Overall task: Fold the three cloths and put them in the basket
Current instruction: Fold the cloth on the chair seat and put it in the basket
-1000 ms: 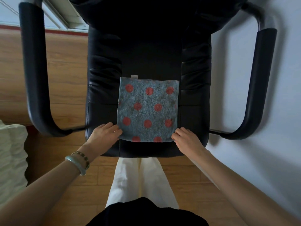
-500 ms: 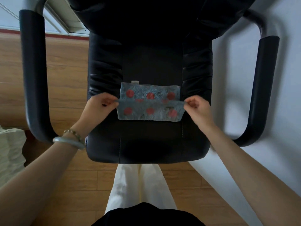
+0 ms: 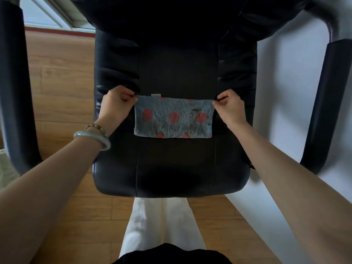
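Cloth (image 3: 173, 119) lies doubled on the middle of the seat (image 3: 171, 168), its fold toward the front edge. Left hand (image 3: 116, 105) and right hand (image 3: 231, 108) each pinch a far corner. First fold looks made; more folding, two other cloths and the basket, all unseen, remain.

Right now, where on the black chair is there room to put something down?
The widest bare patch lies between the dotted cloth and the front edge of the seat. A narrower strip lies between the cloth and the backrest. It is crowded at the cloth's ends, where the left hand and right hand pinch its far corners.
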A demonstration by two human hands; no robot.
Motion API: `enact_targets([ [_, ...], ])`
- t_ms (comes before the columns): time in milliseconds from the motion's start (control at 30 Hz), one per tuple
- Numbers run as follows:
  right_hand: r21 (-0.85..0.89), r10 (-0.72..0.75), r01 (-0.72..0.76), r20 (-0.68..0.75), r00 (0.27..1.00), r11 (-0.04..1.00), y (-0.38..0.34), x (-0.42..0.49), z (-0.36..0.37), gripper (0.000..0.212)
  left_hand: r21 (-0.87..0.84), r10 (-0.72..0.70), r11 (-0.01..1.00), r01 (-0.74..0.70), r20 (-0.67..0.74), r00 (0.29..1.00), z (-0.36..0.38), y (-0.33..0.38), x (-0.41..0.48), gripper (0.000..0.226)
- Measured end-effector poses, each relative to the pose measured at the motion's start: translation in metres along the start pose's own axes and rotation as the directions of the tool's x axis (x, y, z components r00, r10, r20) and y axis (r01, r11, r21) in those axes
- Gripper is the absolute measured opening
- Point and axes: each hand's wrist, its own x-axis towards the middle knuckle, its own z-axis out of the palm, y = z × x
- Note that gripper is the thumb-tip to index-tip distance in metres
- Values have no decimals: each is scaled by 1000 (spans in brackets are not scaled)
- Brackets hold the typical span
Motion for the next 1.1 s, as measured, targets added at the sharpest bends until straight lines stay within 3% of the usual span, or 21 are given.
enact_targets([
  [100,-133,-175,171,-24,984,976,4,-8,0,28,162,252,957,-242,-48,966,1,-2,-14,52],
  [200,-316,-420,455,176,890,833,8,-25,0,43,369,541,743,-558,157,826,3,-7,-28,70],
  [267,-404,-429,540,337,838,738,12,-34,2,59,448,573,624,-641,296,764,7,-12,-33,80],
  [400,-544,-336,568,471,816,618,19,-39,4,76,553,499,537,-637,401,768,14,-24,-34,95],
  [467,-505,-326,553,469,820,663,19,-38,5,75,573,514,521,-632,381,769,16,-22,-35,95],
  [533,-377,-335,490,406,850,786,13,-34,3,65,558,559,527,-641,341,756,19,-15,-39,89],
  [600,-296,-365,433,259,894,851,6,-24,-2,48,507,620,513,-693,339,708,26,-3,-48,77],
  [667,-339,-342,386,183,922,858,1,-10,-8,38,441,673,469,-765,383,633,41,10,-61,66],
  [833,-423,-242,383,350,905,821,-7,22,-12,33,268,768,400,-877,425,480,99,50,-93,51],
  [1000,-484,-199,418,440,876,769,-14,31,-5,32,317,746,443,-839,388,541,144,70,-103,62],
  [1100,-474,-189,407,442,877,781,-16,31,-3,28,326,715,521,-789,338,612,151,74,-104,46],
])
